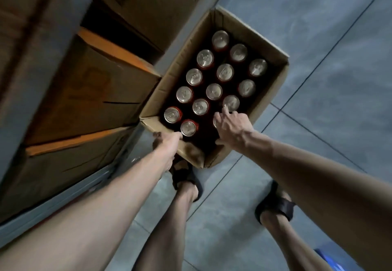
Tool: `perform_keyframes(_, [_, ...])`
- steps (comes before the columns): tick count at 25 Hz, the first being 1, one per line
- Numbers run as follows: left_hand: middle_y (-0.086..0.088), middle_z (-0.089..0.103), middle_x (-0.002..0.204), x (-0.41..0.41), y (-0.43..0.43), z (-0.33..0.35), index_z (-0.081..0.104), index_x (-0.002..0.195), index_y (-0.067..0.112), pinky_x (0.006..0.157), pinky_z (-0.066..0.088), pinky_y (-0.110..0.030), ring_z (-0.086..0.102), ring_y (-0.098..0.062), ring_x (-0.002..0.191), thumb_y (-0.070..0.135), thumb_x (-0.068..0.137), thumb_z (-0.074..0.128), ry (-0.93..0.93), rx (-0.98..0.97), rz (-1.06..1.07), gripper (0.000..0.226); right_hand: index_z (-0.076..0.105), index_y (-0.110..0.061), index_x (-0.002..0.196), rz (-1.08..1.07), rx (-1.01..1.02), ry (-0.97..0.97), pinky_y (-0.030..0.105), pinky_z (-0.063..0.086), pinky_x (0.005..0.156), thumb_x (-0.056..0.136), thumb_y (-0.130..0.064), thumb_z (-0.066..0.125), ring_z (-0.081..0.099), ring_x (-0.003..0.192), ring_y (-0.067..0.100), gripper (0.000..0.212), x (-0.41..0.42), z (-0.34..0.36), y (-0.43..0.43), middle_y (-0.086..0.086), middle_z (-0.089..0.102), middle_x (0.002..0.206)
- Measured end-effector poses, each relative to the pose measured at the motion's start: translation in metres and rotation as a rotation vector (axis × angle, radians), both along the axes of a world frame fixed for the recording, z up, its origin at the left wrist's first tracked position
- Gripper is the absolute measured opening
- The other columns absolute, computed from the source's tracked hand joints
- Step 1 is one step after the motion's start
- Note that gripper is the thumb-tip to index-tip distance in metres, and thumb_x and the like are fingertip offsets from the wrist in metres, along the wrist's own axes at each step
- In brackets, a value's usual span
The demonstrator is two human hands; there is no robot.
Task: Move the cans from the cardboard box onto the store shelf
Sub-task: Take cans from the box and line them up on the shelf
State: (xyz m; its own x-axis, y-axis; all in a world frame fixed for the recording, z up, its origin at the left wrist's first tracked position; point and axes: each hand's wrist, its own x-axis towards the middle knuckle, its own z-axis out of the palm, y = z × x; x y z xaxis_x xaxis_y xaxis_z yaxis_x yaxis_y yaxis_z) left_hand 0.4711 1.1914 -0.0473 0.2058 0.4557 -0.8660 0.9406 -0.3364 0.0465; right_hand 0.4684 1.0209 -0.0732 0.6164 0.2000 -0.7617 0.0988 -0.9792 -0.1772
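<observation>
Right hand (231,128) spread over cans (214,91) in cardboard box (275,75), grip unclear. Left hand (167,143) at near rim, fingers hidden. Open floor (328,37) beyond right hand; shelf (53,205) beside left hand.

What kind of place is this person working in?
Probably a shop stockroom or aisle: an open cardboard box of drink cans sits on a tiled floor beside grey shelving stacked with more cartons.

Grey tiled floor (318,37), stacked brown cartons (84,92) leftward, dim light.
</observation>
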Motion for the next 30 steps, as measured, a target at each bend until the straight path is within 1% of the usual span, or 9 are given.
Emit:
perform_keyframes(4, [-0.019, 0.063, 0.119, 0.008, 0.001, -0.03, 0.044, 0.135, 0.007, 0.093, 0.053, -0.049, 0.065, -0.035, 0.103, 0.041, 0.038, 0.063, -0.066, 0.015, 0.115, 0.104, 0.04, -0.001, 0.139, 0.117, -0.219, -0.065, 0.031, 0.051, 0.077, 0.094, -0.03, 0.051, 0.06, 0.104, 0.029, 0.055, 0.0, -0.038, 0.027, 0.018, 0.042, 0.133])
perform_keyframes(7, [-0.017, 0.058, 0.123, 0.017, -0.008, -0.01, 0.037, 0.141, 0.005, 0.095, 0.052, -0.046, 0.06, -0.031, 0.105, 0.035, 0.059, 0.066, -0.052, -0.019, 0.133, 0.092, 0.055, 0.0, 0.13, 0.174, -0.288, -0.091, 0.041, 0.052, 0.085, 0.097, -0.023, 0.045, 0.061, 0.101, 0.034, 0.041, 0.009, -0.053, 0.038, 0.02, 0.043, 0.127])
perform_keyframes(9, [-0.017, 0.054, 0.126, 0.016, -0.005, -0.011, 0.036, 0.141, 0.004, 0.094, 0.054, -0.044, 0.057, -0.029, 0.104, 0.028, 0.077, 0.066, -0.027, -0.03, 0.132, 0.075, 0.059, -0.001, 0.123, 0.223, -0.299, -0.089, 0.036, 0.053, 0.079, 0.096, -0.021, 0.045, 0.062, 0.091, 0.029, 0.037, 0.01, -0.057, 0.041, 0.023, 0.045, 0.122])
perform_keyframes(12, [-0.018, 0.052, 0.13, 0.016, -0.003, -0.011, 0.039, 0.141, 0.005, 0.089, 0.056, -0.038, 0.057, -0.028, 0.101, 0.026, 0.082, 0.064, -0.002, -0.061, 0.133, 0.067, 0.056, 0.001, 0.119, 0.205, -0.269, -0.134, 0.03, 0.051, 0.079, 0.094, -0.016, 0.045, 0.061, 0.091, 0.025, 0.032, 0.004, -0.054, 0.038, 0.024, 0.05, 0.119])
perform_keyframes(16, [-0.013, 0.059, 0.101, 0.011, -0.001, 0.008, 0.05, 0.118, 0.009, 0.066, 0.042, -0.025, 0.053, -0.021, 0.079, 0.02, 0.083, 0.063, -0.023, -0.083, 0.059, 0.039, 0.048, -0.006, 0.11, -0.084, -0.011, -0.166, 0.032, 0.043, 0.078, 0.078, -0.029, 0.064, 0.059, 0.097, 0.026, 0.042, 0.0, -0.016, 0.022, 0.012, 0.058, 0.108])
perform_keyframes(20, [-0.011, 0.053, 0.137, 0.015, -0.014, 0.06, 0.036, 0.146, 0.021, 0.097, 0.04, -0.031, 0.053, -0.027, 0.119, 0.021, 0.068, 0.074, -0.193, -0.141, -0.423, 0.087, 0.054, -0.015, 0.094, -0.618, 0.357, -0.037, 0.03, 0.043, 0.064, 0.06, -0.053, 0.074, 0.059, 0.079, 0.021, 0.055, 0.014, 0.065, -0.028, -0.001, 0.058, 0.088])
perform_keyframes(23, [0.006, 0.058, 0.12, 0.041, -0.038, 0.123, 0.048, 0.139, 0.024, 0.096, 0.042, -0.026, 0.056, -0.017, 0.116, 0.031, 0.054, 0.074, -0.333, -0.369, -0.788, 0.089, 0.061, -0.015, 0.074, -0.953, 0.717, 0.264, 0.022, 0.041, 0.057, 0.066, -0.041, 0.075, 0.056, 0.062, 0.007, 0.031, 0.036, 0.143, -0.073, -0.01, 0.06, 0.065])
perform_keyframes(27, [0.019, 0.063, 0.096, 0.082, -0.066, 0.252, 0.052, 0.117, 0.037, 0.073, 0.04, -0.003, 0.06, 0.003, 0.091, 0.035, 0.055, 0.088, -0.394, -0.461, -0.999, 0.072, 0.059, -0.025, 0.052, -0.906, 0.896, 0.313, 0.021, 0.032, 0.054, 0.064, -0.035, 0.074, 0.048, 0.051, 0.002, 0.022, 0.068, 0.272, -0.116, -0.014, 0.054, 0.054])
perform_keyframes(30, [0.01, 0.069, 0.096, 0.098, -0.083, 0.348, 0.058, 0.113, 0.034, 0.071, 0.049, -0.009, 0.066, -0.005, 0.089, 0.043, 0.049, 0.085, -0.396, -0.581, -0.922, 0.07, 0.068, -0.017, 0.072, -0.839, 1.004, 0.284, 0.02, 0.037, 0.057, 0.058, -0.038, 0.073, 0.052, 0.062, 0.007, 0.026, 0.086, 0.368, -0.135, -0.006, 0.06, 0.066])
